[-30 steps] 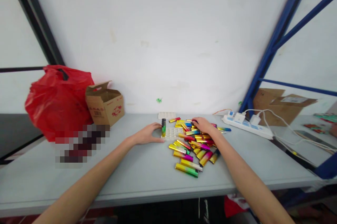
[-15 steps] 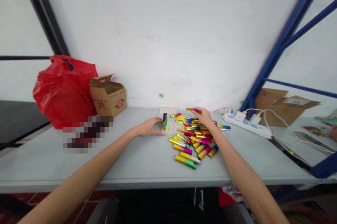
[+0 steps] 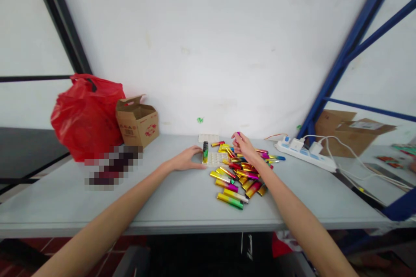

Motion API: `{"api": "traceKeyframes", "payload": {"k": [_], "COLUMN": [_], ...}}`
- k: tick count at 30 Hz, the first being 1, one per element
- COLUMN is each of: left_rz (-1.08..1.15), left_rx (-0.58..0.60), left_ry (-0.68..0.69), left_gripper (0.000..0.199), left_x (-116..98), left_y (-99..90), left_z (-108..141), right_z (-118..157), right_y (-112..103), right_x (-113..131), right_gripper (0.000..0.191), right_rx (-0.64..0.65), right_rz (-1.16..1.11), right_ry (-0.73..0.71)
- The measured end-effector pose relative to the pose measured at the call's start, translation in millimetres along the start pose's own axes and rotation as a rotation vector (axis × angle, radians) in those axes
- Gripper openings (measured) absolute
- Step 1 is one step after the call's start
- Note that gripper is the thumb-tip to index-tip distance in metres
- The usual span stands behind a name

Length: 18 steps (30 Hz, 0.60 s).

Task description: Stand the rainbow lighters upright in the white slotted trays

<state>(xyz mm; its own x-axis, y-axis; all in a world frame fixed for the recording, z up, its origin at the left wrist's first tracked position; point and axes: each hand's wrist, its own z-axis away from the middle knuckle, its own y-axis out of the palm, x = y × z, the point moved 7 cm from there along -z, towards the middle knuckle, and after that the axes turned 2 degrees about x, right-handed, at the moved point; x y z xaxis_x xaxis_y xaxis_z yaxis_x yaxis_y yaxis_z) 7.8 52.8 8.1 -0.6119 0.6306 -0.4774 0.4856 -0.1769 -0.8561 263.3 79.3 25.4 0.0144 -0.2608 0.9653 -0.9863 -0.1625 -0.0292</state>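
Observation:
A white tray with rows of small slots (image 3: 218, 159) lies on the grey table, and a row of lighters with black tops (image 3: 205, 152) stands upright along its left end. My left hand (image 3: 188, 158) curves around that end, thumb at the near corner and fingers at the far side, gripping it. Above the far side of the pile, my right hand (image 3: 243, 145) is closed on a lighter (image 3: 238, 133); only a bit of its magenta part shows above the fingers. Loose gold lighters with coloured ends (image 3: 230, 201) are heaped right of the tray, partly under my right forearm.
A second white tray (image 3: 208, 138) lies against the wall. Leftward are a cardboard box (image 3: 138, 123) and a red plastic bag (image 3: 87, 118). On the right, a white power strip (image 3: 305, 154) with plugs and cables lies near a blue metal frame (image 3: 338, 73).
My right hand has turned the lighter from lying sideways to more upright, its fingers now curled around it. My left hand stays at the tray's end. The view has shifted slightly.

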Motion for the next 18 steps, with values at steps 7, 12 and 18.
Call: {"api": "traceKeyframes", "payload": {"k": [7,12,18], "left_rz": [0.007,-0.028,-0.047], "left_rx": [-0.025,-0.028,-0.04], "left_ry": [-0.005,-0.016,0.004], "left_gripper": [0.075,0.074,0.074], "left_x": [-3,-3,-4], "left_y": [1.0,2.8,4.4], "left_z": [0,-2,-2], "right_z": [8,12,18], "right_y": [6,19,35], "right_x": [14,22,25], "right_gripper": [0.061,0.053,0.048], "right_rx": [-0.216,-0.232,-0.14], "right_rz": [0.433,0.617,0.65], "right_ry": [-0.09,-0.176,-0.25]}}
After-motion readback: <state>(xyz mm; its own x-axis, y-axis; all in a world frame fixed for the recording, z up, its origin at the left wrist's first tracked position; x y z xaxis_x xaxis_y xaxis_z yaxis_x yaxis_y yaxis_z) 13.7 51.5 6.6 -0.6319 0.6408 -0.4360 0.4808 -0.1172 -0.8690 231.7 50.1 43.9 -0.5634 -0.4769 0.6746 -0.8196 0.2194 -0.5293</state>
